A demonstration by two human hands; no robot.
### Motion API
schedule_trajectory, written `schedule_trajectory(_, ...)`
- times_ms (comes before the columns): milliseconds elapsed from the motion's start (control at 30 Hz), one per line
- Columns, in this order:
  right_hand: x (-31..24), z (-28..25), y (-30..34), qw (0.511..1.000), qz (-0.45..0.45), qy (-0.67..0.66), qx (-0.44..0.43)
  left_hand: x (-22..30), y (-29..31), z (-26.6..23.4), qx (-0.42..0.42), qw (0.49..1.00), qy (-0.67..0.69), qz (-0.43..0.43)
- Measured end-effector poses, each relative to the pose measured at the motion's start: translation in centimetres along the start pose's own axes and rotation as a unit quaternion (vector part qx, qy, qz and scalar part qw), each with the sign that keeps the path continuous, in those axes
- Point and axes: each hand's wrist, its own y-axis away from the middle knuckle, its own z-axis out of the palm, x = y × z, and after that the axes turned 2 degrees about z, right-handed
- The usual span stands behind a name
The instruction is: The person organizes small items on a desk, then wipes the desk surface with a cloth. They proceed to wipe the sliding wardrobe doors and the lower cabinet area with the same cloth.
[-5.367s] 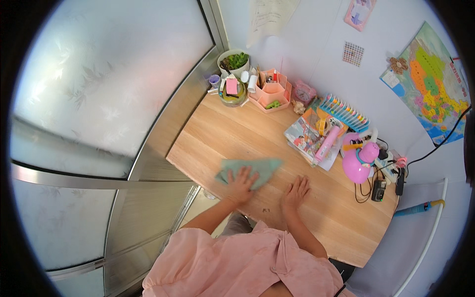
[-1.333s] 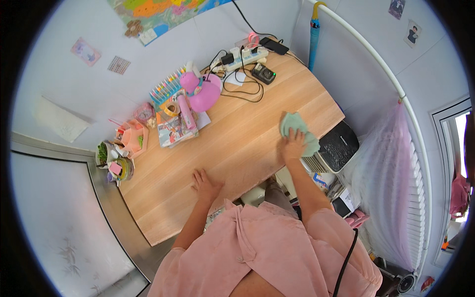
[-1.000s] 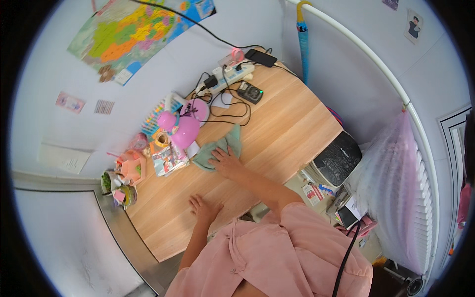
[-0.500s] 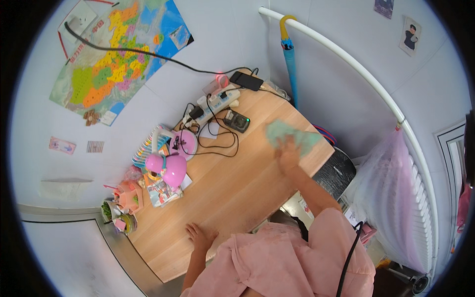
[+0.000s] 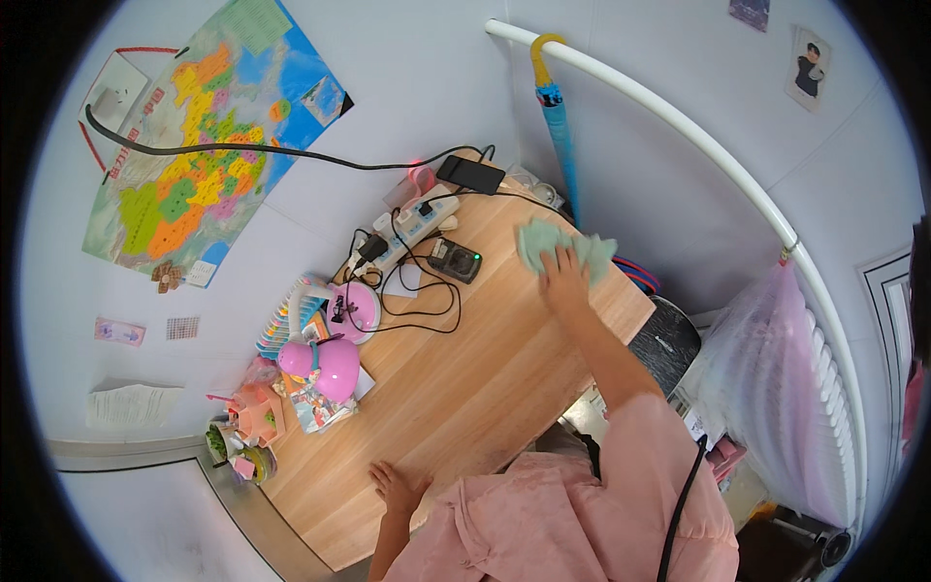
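My right hand (image 5: pixel 565 278) presses on a pale green cloth (image 5: pixel 543 240) at the far right end of the wooden desk (image 5: pixel 465 359). The cloth lies bunched under and ahead of the fingers and reaches the desk's right edge. Nearer to me, my left hand (image 5: pixel 398 487) rests flat on the desk's front part, fingers spread and holding nothing. A black charger with a green light (image 5: pixel 455 261) sits left of the cloth, apart from it.
A white power strip (image 5: pixel 417 228) with tangled black cables and a phone (image 5: pixel 470 175) occupy the desk's back. Along the left stand a pink lamp (image 5: pixel 335 369), booklets (image 5: pixel 320 407) and a peach holder (image 5: pixel 258 415). A blue umbrella (image 5: pixel 561 145) hangs from a white pipe (image 5: pixel 669 107) beyond the desk.
My right hand and the cloth have moved a little toward the desk's far edge, and the cloth is more bunched. My left hand stays on the desk. The whole view has shifted slightly.
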Motion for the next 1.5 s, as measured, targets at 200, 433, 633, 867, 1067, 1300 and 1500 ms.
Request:
schedule_trajectory(200,5.4,-4.3,16.6,0.970,-0.225,-0.014,-0.088,-0.2,-0.1,0.3,-0.010,1.000,-0.009,-0.010)
schedule_trajectory(433,5.0,-3.1,8.9,0.991,0.115,0.025,0.067,0.0,-0.5,-0.2,-0.008,1.000,-0.023,-0.009)
schedule_trajectory(633,-0.9,-2.8,21.8,0.979,-0.183,-0.067,-0.064,0.4,-0.4,-0.2,-0.022,0.999,-0.001,-0.030)
schedule_trajectory(867,10.7,-5.0,8.7,0.992,0.099,0.045,0.067,0.4,-0.5,0.3,-0.013,0.999,-0.014,-0.031)
schedule_trajectory(1067,1.9,-2.0,14.8,0.987,-0.153,0.017,-0.043,0.9,-0.5,-0.2,-0.004,1.000,-0.009,-0.025)
schedule_trajectory(1300,4.4,-4.6,9.6,0.984,-0.111,0.088,-0.104,-0.4,-0.1,0.6,0.021,1.000,-0.020,-0.001)
schedule_trajectory(1500,4.0,-3.4,4.0,0.991,0.120,0.058,-0.009,-0.3,-0.3,0.7,0.031,0.999,-0.020,0.008)
